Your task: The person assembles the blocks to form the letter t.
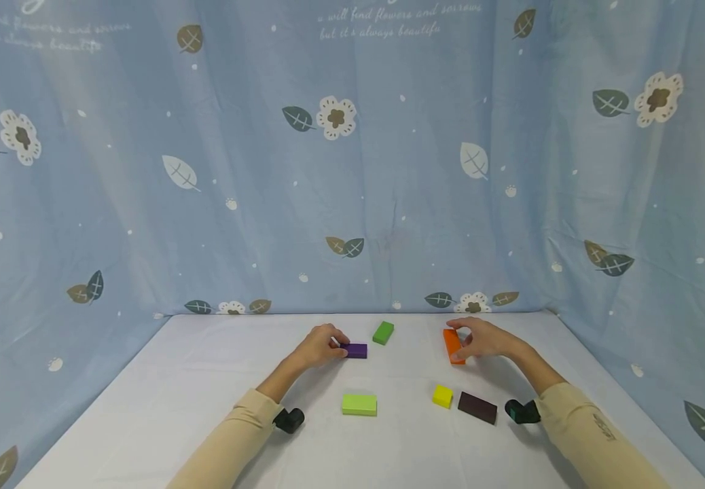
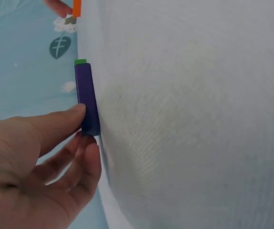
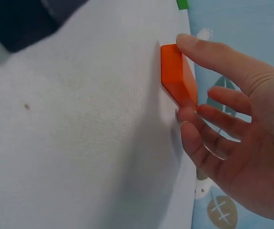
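My left hand [image 1: 320, 346] is at the left end of a purple block [image 1: 355, 351], pinching it between thumb and fingers. In the left wrist view the thumb lies against the long side of that purple block [image 2: 86, 98], with the fingertips by its lower end. Farther right, my right hand [image 1: 483, 337] spans an orange block [image 1: 453, 346] lengthwise, thumb at the near end and a finger at the far end. The right wrist view shows the thumb and fingertips of the right hand [image 3: 237, 109] touching both ends of the orange block [image 3: 172, 67].
A green block [image 1: 383, 333] lies between the hands toward the back of the white table [image 1: 206, 380]. Closer in are a lime block [image 1: 359, 405], a small yellow block [image 1: 442, 396] and a dark brown block [image 1: 477, 407]. A patterned blue curtain [image 1: 255, 204] hangs behind.
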Demonstrator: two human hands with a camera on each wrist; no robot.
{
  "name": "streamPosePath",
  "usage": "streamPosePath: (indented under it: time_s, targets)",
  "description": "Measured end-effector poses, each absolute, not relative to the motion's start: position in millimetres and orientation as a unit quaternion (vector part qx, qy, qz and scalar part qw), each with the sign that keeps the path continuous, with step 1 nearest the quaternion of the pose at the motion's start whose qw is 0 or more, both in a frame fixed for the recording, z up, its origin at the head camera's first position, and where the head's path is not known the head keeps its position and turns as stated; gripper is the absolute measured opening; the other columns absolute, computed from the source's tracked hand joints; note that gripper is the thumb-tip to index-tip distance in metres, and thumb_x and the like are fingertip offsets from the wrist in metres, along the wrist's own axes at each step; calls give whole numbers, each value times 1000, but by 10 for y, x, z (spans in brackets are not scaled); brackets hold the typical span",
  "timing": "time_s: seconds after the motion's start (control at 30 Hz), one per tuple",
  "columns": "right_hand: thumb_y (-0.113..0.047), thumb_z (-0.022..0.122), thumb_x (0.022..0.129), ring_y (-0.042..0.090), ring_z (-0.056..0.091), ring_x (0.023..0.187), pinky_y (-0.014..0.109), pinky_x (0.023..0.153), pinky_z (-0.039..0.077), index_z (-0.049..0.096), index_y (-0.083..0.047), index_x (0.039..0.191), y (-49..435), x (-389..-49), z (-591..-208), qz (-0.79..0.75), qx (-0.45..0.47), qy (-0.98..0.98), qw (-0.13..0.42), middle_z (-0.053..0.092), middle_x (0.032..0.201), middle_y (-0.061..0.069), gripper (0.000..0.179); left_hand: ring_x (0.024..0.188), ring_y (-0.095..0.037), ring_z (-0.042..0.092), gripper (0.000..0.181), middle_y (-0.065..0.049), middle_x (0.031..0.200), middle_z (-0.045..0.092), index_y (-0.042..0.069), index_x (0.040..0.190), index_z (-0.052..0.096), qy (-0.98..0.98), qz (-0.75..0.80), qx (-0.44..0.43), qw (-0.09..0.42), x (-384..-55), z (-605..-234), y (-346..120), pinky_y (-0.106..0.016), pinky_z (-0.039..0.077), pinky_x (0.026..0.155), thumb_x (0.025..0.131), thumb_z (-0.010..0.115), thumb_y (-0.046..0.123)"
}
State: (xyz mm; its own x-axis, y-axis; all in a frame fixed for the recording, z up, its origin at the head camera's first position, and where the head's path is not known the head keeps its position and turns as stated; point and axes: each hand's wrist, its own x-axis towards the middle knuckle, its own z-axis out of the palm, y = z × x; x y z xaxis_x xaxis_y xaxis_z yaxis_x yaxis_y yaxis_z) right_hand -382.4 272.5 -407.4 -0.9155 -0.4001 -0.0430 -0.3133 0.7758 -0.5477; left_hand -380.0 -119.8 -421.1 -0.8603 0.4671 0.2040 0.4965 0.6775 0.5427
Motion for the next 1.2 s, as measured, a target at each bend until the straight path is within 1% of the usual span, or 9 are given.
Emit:
streamPosePath:
  time_s: [0.2, 0.5, 0.63, 0.9, 1.2]
  targets:
    - [-28, 84, 76, 24, 57, 95, 29, 68, 55, 45, -2, 144, 2723, -3833, -4071, -269, -190, 939, 96, 46, 143, 26, 82, 83, -16, 62, 23, -14, 102, 69, -1, 108, 73, -915, -301, -268, 24, -3801, -4215, -1201, -26, 51, 69, 86, 73, 5]
    - [-27, 85, 75, 26, 55, 97, 30, 67, 53, 47, -2, 142, 2740, -3831, -4069, -272, -185, 938, 108, 43, 143, 27, 81, 84, -16, 62, 22, -11, 99, 70, 1, 107, 74, -916, -291, -274, 32, -3812, -4212, -1190, -27, 51, 72, 85, 74, 5]
    - [-26, 85, 74, 27, 54, 98, 32, 68, 53, 46, -2, 143, 2741, -3823, -4066, -277, -181, 936, 119, 42, 144, 26, 83, 84, -17, 63, 23, -11, 100, 71, 0, 108, 73, -915, -291, -278, 32, -3810, -4220, -1197, -28, 52, 73, 85, 74, 5]
    - [-24, 86, 71, 26, 52, 99, 34, 72, 54, 46, -7, 145, 2747, -3797, -4028, -271, -160, 940, 134, 38, 142, 25, 85, 85, -16, 62, 23, -11, 101, 70, 1, 108, 73, -916, -287, -277, 31, -3788, -4203, -1212, -28, 51, 73, 86, 73, 6]
    - [-22, 85, 71, 26, 54, 99, 31, 72, 53, 48, -9, 144, 2761, -3812, -4035, -259, -162, 943, 131, 38, 143, 26, 83, 83, -17, 62, 23, -13, 101, 68, 0, 109, 72, -916, -296, -269, 23, -3772, -4195, -1203, -26, 49, 69, 86, 73, 5]
